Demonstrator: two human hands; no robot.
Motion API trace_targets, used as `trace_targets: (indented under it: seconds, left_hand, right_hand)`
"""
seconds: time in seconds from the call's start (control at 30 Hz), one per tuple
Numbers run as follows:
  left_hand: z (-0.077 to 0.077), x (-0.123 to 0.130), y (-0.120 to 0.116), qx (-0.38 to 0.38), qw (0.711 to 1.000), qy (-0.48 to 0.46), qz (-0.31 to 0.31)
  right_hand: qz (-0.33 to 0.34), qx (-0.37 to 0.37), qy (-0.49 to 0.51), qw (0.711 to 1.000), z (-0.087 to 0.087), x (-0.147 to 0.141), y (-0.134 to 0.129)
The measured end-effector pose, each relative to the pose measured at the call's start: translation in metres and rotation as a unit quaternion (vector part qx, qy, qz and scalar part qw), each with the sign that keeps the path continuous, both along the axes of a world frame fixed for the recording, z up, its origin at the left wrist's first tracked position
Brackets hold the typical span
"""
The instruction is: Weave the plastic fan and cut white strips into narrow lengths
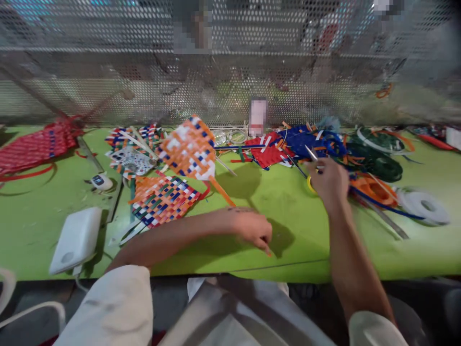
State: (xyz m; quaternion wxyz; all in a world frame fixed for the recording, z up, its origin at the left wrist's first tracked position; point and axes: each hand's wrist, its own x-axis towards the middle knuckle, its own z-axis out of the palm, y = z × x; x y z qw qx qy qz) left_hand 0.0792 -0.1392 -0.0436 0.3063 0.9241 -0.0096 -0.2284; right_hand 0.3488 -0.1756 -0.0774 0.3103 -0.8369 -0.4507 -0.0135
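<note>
My right hand (329, 182) is closed around a pointed metal tool (311, 154), whose tip sticks out at the upper left of the fingers. A yellow ring-shaped handle (311, 185) shows beside that hand. My left hand (254, 230) is curled low over the green table (223, 262), fingers pressed together; whatever they may hold is too small to make out. Above the left forearm, an orange, white and blue woven piece (190, 149) stands tilted, with an orange strip hanging down. A multicoloured woven piece (162, 198) lies below it.
A red patch (266, 150), blue strips (300, 139), green coils (376, 158), an orange coil (374, 190) and a white roll (427, 206) lie across the back and right. Leftward are a power bank (77, 240), a phone (133, 161), and a red woven piece (39, 146). Perforated metal (144, 91) stands behind.
</note>
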Motion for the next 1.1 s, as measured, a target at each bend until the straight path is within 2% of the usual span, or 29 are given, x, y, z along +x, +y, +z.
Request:
trace_targets:
  seconds: [0.03, 0.07, 0.1, 0.13, 0.17, 0.2, 0.27, 0.37, 0.43, 0.47, 0.53, 0.6, 0.63, 0.67, 0.73, 0.8, 0.87, 0.9, 0.93, 0.97, 1.03, 1.1]
  left_hand:
    - [-0.003, 0.006, -0.008, -0.011, 0.999, 0.016, -0.026]
    - [-0.005, 0.012, -0.015, -0.019, 0.998, 0.031, -0.049]
    - [-0.005, 0.017, -0.022, -0.023, 0.996, 0.042, -0.071]
    - [-0.005, 0.022, -0.029, -0.025, 0.994, 0.05, -0.092]
    - [-0.005, 0.027, -0.035, -0.024, 0.992, 0.056, -0.111]
    - [-0.005, 0.031, -0.041, -0.023, 0.989, 0.065, -0.131]
    - [-0.005, 0.039, -0.052, -0.022, 0.981, 0.085, -0.171]
    - [-0.004, 0.045, -0.064, -0.002, 0.974, 0.113, -0.197]
    - [0.001, 0.043, -0.067, 0.015, 0.983, 0.086, -0.159]
    - [0.005, 0.04, -0.067, -0.002, 0.99, 0.05, -0.133]
    - [0.015, 0.03, -0.062, -0.113, 0.989, -0.047, -0.079]
    - [0.021, 0.017, -0.05, -0.272, 0.951, -0.144, -0.015]
    - [0.021, 0.009, -0.042, -0.319, 0.925, -0.199, 0.054]
    - [0.017, 0.001, -0.031, -0.333, 0.888, -0.279, 0.151]
    - [0.0, -0.015, -0.005, -0.257, 0.773, -0.448, 0.368]
    - [-0.028, -0.031, 0.025, -0.155, 0.692, -0.504, 0.493]
    - [-0.059, -0.046, 0.053, -0.115, 0.644, -0.518, 0.551]
    - [-0.073, -0.052, 0.065, -0.115, 0.611, -0.538, 0.569]
    - [-0.084, -0.056, 0.077, -0.121, 0.566, -0.57, 0.583]
    - [-0.093, -0.06, 0.089, -0.127, 0.539, -0.59, 0.588]
    - [-0.099, -0.062, 0.112, -0.126, 0.509, -0.622, 0.581]
    - [-0.096, -0.064, 0.133, -0.097, 0.509, -0.641, 0.566]
  right_hand:
    - [0.101, 0.034, 0.101, 0.989, -0.002, -0.02, 0.004]
    - [0.218, 0.028, 0.217, 0.951, -0.004, -0.04, 0.008]
    - [0.301, 0.014, 0.319, 0.898, -0.006, -0.061, 0.011]
    - [0.354, 0.0, 0.392, 0.849, -0.007, -0.08, 0.014]
    - [0.383, -0.014, 0.436, 0.814, -0.007, -0.097, 0.016]
    - [0.391, -0.02, 0.466, 0.793, -0.008, -0.111, 0.018]
    - [0.377, -0.012, 0.498, 0.781, -0.008, -0.129, 0.022]
    - [0.355, 0.021, 0.513, 0.782, -0.009, -0.135, 0.027]
    - [0.345, 0.042, 0.516, 0.783, -0.01, -0.129, 0.03]
    - [0.335, 0.055, 0.521, 0.783, -0.011, -0.124, 0.03]
    - [0.305, 0.083, 0.533, 0.785, -0.013, -0.114, 0.031]
    - [0.28, 0.108, 0.54, 0.786, -0.017, -0.102, 0.031]
    - [0.274, 0.118, 0.54, 0.787, -0.019, -0.096, 0.031]
    - [0.273, 0.129, 0.539, 0.786, -0.022, -0.09, 0.032]
    - [0.283, 0.149, 0.534, 0.783, -0.026, -0.08, 0.034]
    - [0.289, 0.186, 0.523, 0.78, -0.028, -0.07, 0.039]
    - [0.287, 0.238, 0.499, 0.783, -0.029, -0.059, 0.044]
    - [0.286, 0.268, 0.48, 0.785, -0.029, -0.052, 0.047]
    - [0.285, 0.298, 0.46, 0.786, -0.028, -0.045, 0.049]
    - [0.282, 0.329, 0.44, 0.787, -0.026, -0.037, 0.052]
    - [0.25, 0.392, 0.406, 0.787, -0.02, -0.019, 0.055]
    - [0.192, 0.462, 0.367, 0.784, -0.012, 0.002, 0.055]
